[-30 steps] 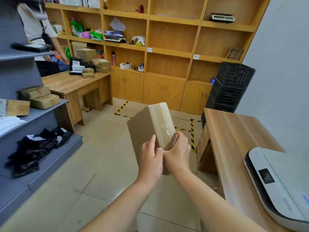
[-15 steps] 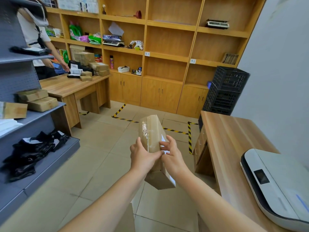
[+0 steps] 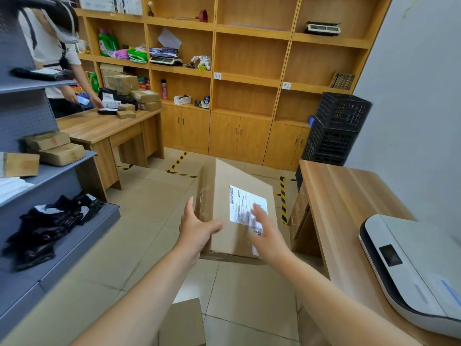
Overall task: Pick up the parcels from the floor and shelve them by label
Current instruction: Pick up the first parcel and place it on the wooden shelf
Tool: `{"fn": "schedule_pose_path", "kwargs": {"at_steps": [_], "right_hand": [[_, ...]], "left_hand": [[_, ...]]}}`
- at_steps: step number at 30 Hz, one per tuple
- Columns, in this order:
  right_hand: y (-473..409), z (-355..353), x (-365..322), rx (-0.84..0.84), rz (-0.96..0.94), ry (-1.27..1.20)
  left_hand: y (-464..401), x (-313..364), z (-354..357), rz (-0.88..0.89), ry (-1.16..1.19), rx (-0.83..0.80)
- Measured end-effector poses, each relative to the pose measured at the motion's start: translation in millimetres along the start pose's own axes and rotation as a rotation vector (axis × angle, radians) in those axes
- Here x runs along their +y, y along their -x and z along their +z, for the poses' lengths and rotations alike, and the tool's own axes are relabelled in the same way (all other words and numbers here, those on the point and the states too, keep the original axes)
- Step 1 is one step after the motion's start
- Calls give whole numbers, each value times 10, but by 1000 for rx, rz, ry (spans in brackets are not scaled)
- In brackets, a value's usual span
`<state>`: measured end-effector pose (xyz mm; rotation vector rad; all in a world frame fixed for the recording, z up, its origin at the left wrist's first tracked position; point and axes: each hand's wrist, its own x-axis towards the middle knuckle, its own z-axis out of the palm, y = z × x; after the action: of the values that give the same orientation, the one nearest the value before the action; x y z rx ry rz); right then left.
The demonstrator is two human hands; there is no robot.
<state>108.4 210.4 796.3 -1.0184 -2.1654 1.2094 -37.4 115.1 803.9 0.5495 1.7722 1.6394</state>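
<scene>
**Parcel held in the air, label side up**

The cardboard parcel is held above the tiled floor, tilted, with its white shipping label facing the camera. The left hand cups the parcel's left edge near the lower corner, thumb on the labelled face, its fingers behind and out of sight. The right hand lies over the label's lower right; its fingers are spread and blurred, and I cannot tell whether they press the cardboard or hover just off it. The parcel's right edge is near the bench on the right but apart from it. To the left, open floor runs to the grey shelving, which already carries boxes. Another box lies on the floor below the forearms.
</scene>
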Motion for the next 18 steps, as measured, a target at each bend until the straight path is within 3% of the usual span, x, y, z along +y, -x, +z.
{"fn": "schedule_pose_path", "kwargs": {"at_steps": [6, 12, 18], "right_hand": [[-41, -305, 309, 221, 168, -25], [-69, -505, 394, 109, 366, -413], [-40, -638, 443, -86, 399, -716]], "left_hand": [[-40, 77, -320, 7, 193, -126], [-113, 76, -542, -3, 222, -245], [-168, 69, -598, 19, 238, -325]]}}
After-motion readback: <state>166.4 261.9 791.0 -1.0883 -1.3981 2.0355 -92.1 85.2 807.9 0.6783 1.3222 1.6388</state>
